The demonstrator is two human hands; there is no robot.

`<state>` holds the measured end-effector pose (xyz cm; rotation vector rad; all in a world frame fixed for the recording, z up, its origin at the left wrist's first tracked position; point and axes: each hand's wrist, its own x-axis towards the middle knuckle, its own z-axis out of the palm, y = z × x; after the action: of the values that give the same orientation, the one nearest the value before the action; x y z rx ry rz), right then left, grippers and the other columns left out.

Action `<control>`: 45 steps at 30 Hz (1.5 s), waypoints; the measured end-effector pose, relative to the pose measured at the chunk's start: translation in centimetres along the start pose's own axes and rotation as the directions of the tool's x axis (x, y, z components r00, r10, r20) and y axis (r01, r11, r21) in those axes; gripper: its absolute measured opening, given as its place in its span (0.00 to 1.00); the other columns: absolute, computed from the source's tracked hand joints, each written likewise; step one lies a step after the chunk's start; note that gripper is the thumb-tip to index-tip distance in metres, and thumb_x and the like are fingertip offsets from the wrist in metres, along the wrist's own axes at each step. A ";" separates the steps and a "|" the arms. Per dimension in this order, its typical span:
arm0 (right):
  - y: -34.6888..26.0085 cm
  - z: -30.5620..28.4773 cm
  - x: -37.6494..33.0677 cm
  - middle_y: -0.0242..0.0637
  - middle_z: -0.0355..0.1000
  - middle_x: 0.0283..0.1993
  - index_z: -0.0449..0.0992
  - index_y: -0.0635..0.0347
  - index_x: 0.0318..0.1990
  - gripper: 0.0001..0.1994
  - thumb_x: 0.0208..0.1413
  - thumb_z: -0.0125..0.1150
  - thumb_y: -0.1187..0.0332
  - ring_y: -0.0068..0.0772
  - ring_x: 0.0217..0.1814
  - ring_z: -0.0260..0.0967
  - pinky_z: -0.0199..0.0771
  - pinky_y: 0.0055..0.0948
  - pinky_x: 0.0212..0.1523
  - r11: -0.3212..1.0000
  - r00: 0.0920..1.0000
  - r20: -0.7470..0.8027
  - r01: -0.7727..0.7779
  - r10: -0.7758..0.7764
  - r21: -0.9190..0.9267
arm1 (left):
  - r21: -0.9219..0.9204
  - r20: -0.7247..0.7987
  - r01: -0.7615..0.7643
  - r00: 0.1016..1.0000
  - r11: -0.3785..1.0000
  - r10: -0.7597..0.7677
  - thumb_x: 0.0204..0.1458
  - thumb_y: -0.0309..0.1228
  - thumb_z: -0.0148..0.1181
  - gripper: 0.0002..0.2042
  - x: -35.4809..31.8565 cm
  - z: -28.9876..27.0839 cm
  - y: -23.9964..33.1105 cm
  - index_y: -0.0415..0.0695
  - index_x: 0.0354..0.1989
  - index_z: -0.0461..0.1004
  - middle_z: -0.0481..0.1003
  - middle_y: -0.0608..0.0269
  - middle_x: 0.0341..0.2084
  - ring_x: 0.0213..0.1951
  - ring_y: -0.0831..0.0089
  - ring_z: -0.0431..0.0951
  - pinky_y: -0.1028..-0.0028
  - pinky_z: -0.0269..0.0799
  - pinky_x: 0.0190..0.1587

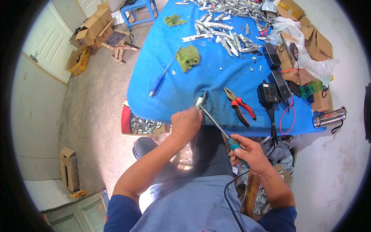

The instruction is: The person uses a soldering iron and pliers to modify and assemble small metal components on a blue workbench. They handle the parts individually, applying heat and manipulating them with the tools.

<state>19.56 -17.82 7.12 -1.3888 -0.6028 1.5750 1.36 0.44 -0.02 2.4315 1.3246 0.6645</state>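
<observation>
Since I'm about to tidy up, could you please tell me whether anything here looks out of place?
A silver flask lies on its side at the blue cloth's near right corner, odd since flasks usually stand upright; it seems to reach past the edge. The cloth also looks rucked and darkly smudged near the left hand.

Left of the left hand (187, 121), a stretch of blue tablecloth (154, 106) lies open, bounded farther up by the blue-handled screwdriver (157, 84) and the nearer green rag (188, 58). Straight ahead, a hand could pass until the heap of silver parts (235, 38) blocks the far end. Rightward, red-handled pliers (235, 103) obstruct, then the black power adapter (267, 94). The teal-handled screwdriver (233, 144) slants across the gap between both hands.
</observation>
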 end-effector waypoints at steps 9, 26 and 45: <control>-0.5 0.9 -0.2 0.39 0.75 0.37 0.65 0.65 0.64 0.23 0.62 0.55 0.72 0.18 0.26 0.69 0.63 0.15 0.16 0.988 0.995 -0.097 -0.025 0.010 -0.154 | -0.014 -0.010 0.018 1.000 1.000 -0.018 0.57 0.39 0.56 0.16 0.0 -0.2 0.2 0.41 0.21 0.71 0.74 0.47 0.15 0.21 0.47 0.77 0.52 0.70 0.24; -2.5 -0.1 1.6 0.42 0.76 0.30 0.72 0.58 0.59 0.21 0.58 0.60 0.69 0.35 0.26 0.73 0.71 0.32 0.28 0.290 0.849 0.148 0.329 -0.507 -0.899 | -0.022 -0.011 0.034 0.999 0.999 -0.034 0.58 0.40 0.55 0.17 1.0 0.3 0.3 0.40 0.21 0.71 0.74 0.45 0.16 0.21 0.45 0.77 0.52 0.71 0.26; -4.4 -0.4 0.6 0.37 0.74 0.29 0.71 0.62 0.59 0.19 0.62 0.53 0.69 0.24 0.23 0.70 0.70 0.25 0.24 0.661 0.977 0.017 0.155 -0.210 -0.734 | 0.029 -0.017 0.052 0.999 0.998 -0.051 0.57 0.41 0.56 0.17 0.8 0.2 0.2 0.41 0.21 0.73 0.74 0.45 0.16 0.22 0.46 0.77 0.50 0.70 0.26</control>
<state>21.30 -15.42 10.40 -1.8763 -1.4016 1.1322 1.97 0.96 0.08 2.4111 1.4081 0.6572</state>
